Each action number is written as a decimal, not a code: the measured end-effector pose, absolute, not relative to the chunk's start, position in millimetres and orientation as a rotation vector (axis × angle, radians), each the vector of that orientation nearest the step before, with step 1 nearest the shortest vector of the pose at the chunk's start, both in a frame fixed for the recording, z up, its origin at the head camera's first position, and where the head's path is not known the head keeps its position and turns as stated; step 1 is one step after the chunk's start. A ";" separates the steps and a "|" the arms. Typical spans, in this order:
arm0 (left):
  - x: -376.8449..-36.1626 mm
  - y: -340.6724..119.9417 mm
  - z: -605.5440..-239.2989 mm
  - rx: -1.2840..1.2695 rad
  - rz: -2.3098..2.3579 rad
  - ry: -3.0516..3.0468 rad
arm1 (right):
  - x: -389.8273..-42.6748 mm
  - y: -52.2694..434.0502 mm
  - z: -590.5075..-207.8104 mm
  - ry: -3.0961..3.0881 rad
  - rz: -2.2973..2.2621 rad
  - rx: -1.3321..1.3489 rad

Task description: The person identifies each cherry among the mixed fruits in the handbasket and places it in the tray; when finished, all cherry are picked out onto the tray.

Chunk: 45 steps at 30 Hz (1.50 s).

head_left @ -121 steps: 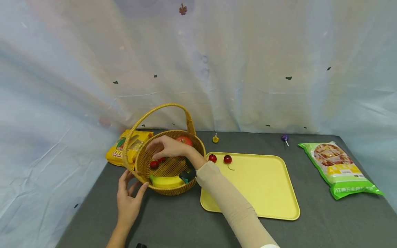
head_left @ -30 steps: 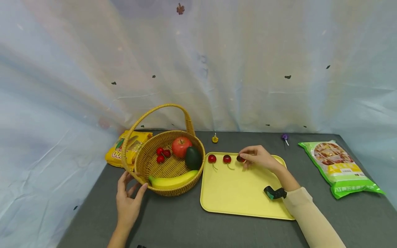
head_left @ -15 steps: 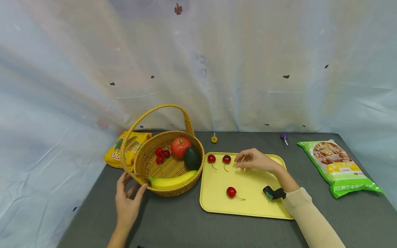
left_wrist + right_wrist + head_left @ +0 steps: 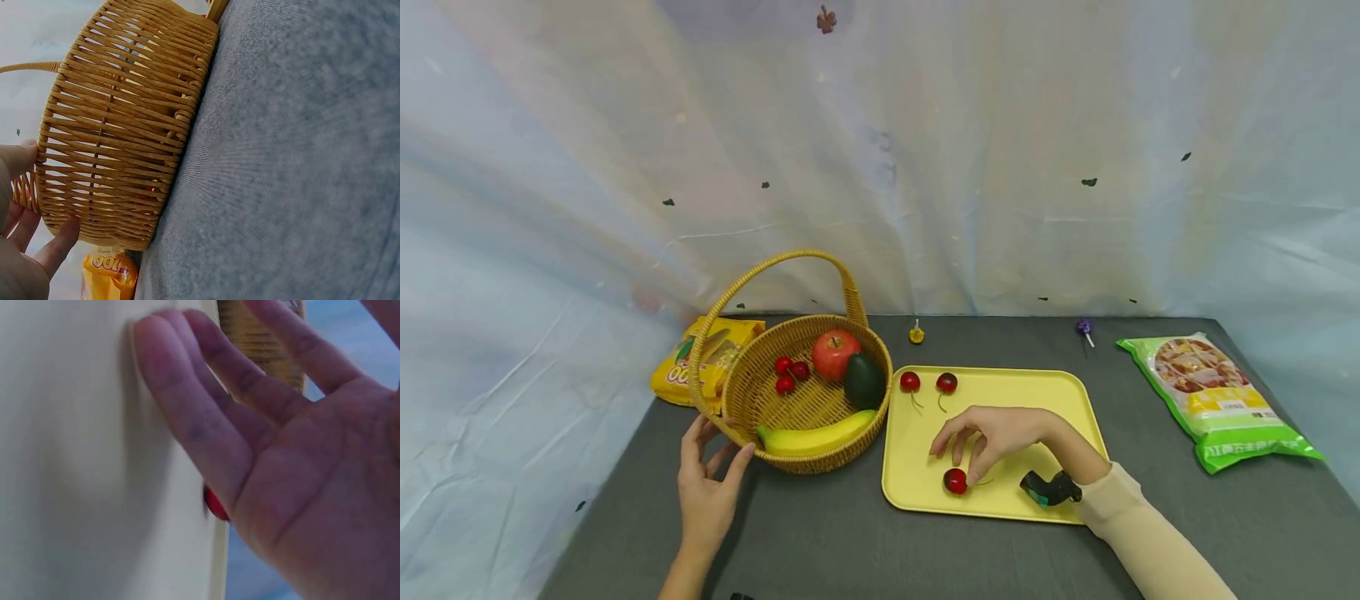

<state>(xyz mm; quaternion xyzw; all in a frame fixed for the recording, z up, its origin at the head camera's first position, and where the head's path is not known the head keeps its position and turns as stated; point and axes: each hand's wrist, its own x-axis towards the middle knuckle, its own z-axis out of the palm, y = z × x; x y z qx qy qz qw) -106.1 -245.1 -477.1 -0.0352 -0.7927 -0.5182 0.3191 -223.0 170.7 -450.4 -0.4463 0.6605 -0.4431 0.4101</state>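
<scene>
My left hand [image 4: 709,492] grips the near left rim of a yellow wicker basket [image 4: 752,417], with fingers and thumb around the foot of its handle. The left wrist view shows that hand [image 4: 28,231] against the basket's woven side [image 4: 119,137]. Inside lie a red apple [image 4: 835,355], a dark green avocado [image 4: 864,382], a banana [image 4: 817,435] and three small cherries [image 4: 784,385]. My right hand [image 4: 996,435] hangs over the yellow tray [image 4: 1037,496], fingers loosely bent, its thumb right at a cherry [image 4: 955,481]. Two more cherries [image 4: 947,382] lie along the tray's far edge.
A yellow snack bag [image 4: 685,371] lies behind the basket at left. Toward the back are a small yellow-wrapped candy [image 4: 917,334] and a purple lollipop [image 4: 1084,328]. A green and white food bag [image 4: 1221,396] lies right of the tray. A pale curtain [image 4: 1000,167] hangs behind the table.
My right hand went from the basket to the tray with a cherry and let it go; it rolled toward the near edge. The hand has since moved down to it. The left hand stayed put.
</scene>
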 end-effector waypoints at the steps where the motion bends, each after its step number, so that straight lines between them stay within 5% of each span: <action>1: -106.2 -244.7 -476.8 -0.092 -1.365 -2.083 | -220.8 169.4 -451.2 1.659 -1.112 -1.125; 27: -104.5 -243.0 -474.7 -0.054 -1.383 -2.107 | -191.4 161.5 -455.6 1.868 -1.089 -1.277; 45: -105.4 -242.8 -475.3 -0.078 -1.372 -2.077 | -265.5 208.4 -450.2 2.374 -1.333 -0.828</action>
